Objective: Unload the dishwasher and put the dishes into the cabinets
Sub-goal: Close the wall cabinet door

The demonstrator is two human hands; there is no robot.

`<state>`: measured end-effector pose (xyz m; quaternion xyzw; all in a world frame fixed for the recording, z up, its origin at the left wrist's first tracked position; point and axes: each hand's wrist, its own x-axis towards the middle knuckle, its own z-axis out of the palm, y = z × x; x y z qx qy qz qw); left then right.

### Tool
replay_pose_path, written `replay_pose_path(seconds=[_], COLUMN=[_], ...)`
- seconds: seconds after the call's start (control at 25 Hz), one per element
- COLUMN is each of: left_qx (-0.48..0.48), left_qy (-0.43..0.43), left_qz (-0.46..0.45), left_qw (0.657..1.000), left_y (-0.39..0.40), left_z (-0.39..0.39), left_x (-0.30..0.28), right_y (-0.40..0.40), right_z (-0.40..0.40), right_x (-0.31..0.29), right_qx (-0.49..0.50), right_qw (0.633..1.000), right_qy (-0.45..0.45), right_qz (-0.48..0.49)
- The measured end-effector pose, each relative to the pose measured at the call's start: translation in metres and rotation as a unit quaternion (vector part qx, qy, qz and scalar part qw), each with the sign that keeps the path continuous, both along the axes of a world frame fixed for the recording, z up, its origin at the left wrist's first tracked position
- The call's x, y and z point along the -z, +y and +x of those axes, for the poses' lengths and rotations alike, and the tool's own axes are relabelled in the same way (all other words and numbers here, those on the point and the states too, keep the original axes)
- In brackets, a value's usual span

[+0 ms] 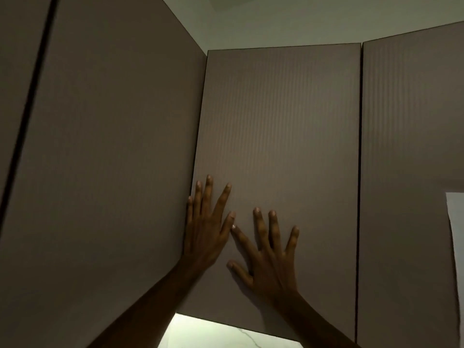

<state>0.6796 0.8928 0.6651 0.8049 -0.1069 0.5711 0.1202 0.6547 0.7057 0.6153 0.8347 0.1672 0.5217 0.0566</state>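
While both press flat with fingers spread, left hand (204, 229) and right hand (270, 257) touch the cabinet door (281, 126).

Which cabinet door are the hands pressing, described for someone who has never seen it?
Find the inside corner where two runs of brown upper cabinets meet. The cabinet door is the first right of that corner. Only it has the left hand and right hand flat on it.

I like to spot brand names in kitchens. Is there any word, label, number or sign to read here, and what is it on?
None can be read.
Cabinet door under the left hand and right hand: plain, no writing.
Neighbouring doors: plain too.
Pale sheet at the right edge: shows no print, and it is partly cut off.
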Motion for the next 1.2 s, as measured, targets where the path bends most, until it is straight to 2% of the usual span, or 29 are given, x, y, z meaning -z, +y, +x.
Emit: replay_pose_path(seconds=[0.16,0.32,0.44,0.56,0.64,0.76,0.84,0.96,1.08,1.2], left_qx=[0.039,0.109,0.133,0.101,0.052,-0.005,-0.064,-0.127,-0.157,-0.197], left_qy=[0.032,-0.029,-0.065,-0.041,0.007,0.070,0.077,0.039,0.007,0.013], left_qz=[0.020,-0.061,-0.063,-0.050,-0.008,0.091,0.160,0.161,0.171,0.199], left_qw=[0.999,0.992,0.987,0.993,0.999,0.993,0.982,0.978,0.973,0.960], left_y=[-0.011,-0.030,-0.033,-0.030,-0.022,0.008,0.030,0.048,0.065,0.078], left_z=[0.062,0.096,0.104,0.095,0.082,0.053,0.026,-0.040,-0.128,-0.221], left_x=[0.040,0.060,0.062,0.060,0.058,0.050,0.041,0.028,0.016,0.005], right_y=[-0.020,-0.022,-0.024,-0.024,-0.025,-0.022,-0.018,-0.016,-0.001,0.023], right_z=[0.031,0.049,0.056,0.051,0.044,0.028,0.006,-0.043,-0.104,-0.174], right_x=[0.018,0.026,0.027,0.028,0.024,0.019,0.012,-0.009,-0.024,-0.029], right_qx=[0.032,0.047,0.052,0.046,0.049,0.071,0.061,0.034,-0.008,-0.060], right_qw=[0.999,0.998,0.997,0.997,0.998,0.995,0.997,0.999,1.000,0.998], right_qy=[0.005,-0.036,-0.052,-0.039,-0.007,0.028,0.042,0.033,0.016,0.007], right_qz=[-0.018,-0.032,-0.037,-0.044,-0.047,-0.061,-0.032,0.016,0.013,0.004])
